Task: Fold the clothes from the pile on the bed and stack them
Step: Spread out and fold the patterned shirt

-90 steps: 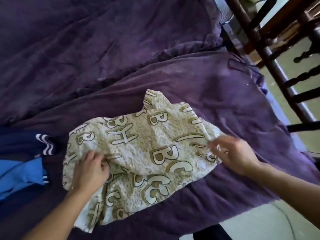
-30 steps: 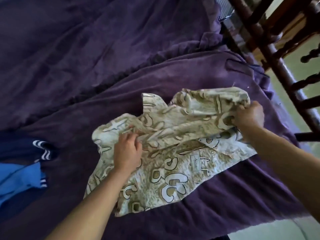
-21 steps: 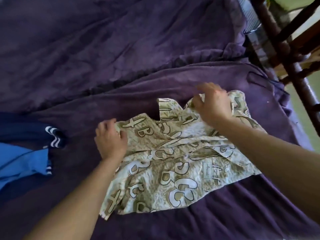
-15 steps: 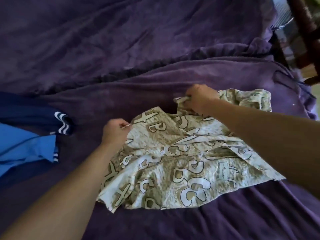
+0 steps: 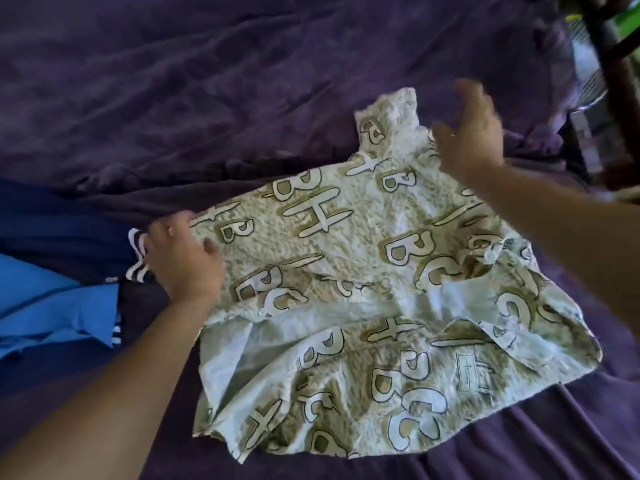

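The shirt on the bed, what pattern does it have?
The shirt has big white letters on an olive-and-cream ground; the head view shows it.

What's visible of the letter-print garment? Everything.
The letter-print garment is cream cloth with olive B, C, H letters, spread nearly flat on the purple bed cover. Its near part shows paler inside fabric and a label. The left hand grips its left edge; the open right hand, blurred, is over its far right.
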Available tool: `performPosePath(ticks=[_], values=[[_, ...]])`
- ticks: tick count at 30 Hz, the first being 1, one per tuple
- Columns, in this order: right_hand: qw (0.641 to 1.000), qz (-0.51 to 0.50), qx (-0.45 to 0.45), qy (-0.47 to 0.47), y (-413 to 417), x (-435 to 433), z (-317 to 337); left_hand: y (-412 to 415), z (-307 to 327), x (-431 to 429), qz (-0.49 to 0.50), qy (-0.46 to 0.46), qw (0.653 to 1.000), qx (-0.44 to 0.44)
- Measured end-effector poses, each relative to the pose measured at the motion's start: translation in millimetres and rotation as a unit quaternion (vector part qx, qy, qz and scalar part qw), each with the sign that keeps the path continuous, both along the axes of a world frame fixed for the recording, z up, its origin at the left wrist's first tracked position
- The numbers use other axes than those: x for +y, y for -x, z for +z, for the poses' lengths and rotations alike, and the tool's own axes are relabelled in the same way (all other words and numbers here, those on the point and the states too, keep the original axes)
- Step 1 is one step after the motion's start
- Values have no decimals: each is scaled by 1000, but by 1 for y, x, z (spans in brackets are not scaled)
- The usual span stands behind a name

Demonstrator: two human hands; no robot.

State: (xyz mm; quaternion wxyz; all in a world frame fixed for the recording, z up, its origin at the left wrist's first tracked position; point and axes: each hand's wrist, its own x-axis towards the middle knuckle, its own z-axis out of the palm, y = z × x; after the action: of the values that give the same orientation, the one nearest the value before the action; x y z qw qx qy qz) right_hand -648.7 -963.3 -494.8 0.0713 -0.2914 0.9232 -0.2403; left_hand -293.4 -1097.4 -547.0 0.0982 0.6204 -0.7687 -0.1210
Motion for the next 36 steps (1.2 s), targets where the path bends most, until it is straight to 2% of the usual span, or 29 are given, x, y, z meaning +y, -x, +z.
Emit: performPosePath(ticks=[2,4,6,8,11,13,15,16,17,19,20,22,23,25,27,30,32,33,34,36], values=[[986,163,48,-2,-44,35,-15,8,-8,31,-181,19,983,16],[949,301,54,-74,-66,77,-41,1,-24,63,-299,-46,953,-29],[940,284,34,-187,-60,119,-67,-17,-40,81,-296,-132,936,-141],[960,168,24,-223,-43,150,-73,-40,-50,87,-214,-179,937,-212],[984,73,46,-154,-34,171,-53,-60,-39,98,-157,-154,959,-179],[989,112,71,-69,-56,178,-34,-65,-33,118,-195,-91,969,-122],[978,198,39,-46,-89,189,-19,-67,-24,144,-255,-107,956,-96],[968,229,-13,-105,-104,198,-18,-70,-20,156,-279,-138,944,-115],[947,239,-62,-205,-115,210,-19,-74,-18,167,-284,-169,931,-152],[897,201,-95,-383,-118,239,-31,-86,-18,179,-240,-217,920,-222],[896,164,-107,-398,-111,248,-32,-91,-17,179,-202,-224,928,-217],[923,73,-142,-350,-86,253,-31,-94,-12,169,-113,-242,956,-123],[935,41,-152,-317,-69,249,-31,-92,-7,160,-75,-265,959,-72],[951,9,-169,-260,-31,228,-27,-87,-3,132,-33,-295,954,-32],[962,0,-147,-232,-5,201,-20,-85,-2,98,27,-273,961,-35],[976,13,-38,-213,3,169,-5,-74,12,78,79,-172,972,-136],[980,67,73,-174,-23,168,7,-57,24,95,-4,-74,987,-146],[981,103,108,-125,-42,175,10,-48,27,113,-70,-48,992,-99],[981,142,116,-69,-63,187,10,-41,28,136,-135,-51,989,-40],[973,224,59,-4,-103,222,0,-26,31,195,-248,-94,963,41]])
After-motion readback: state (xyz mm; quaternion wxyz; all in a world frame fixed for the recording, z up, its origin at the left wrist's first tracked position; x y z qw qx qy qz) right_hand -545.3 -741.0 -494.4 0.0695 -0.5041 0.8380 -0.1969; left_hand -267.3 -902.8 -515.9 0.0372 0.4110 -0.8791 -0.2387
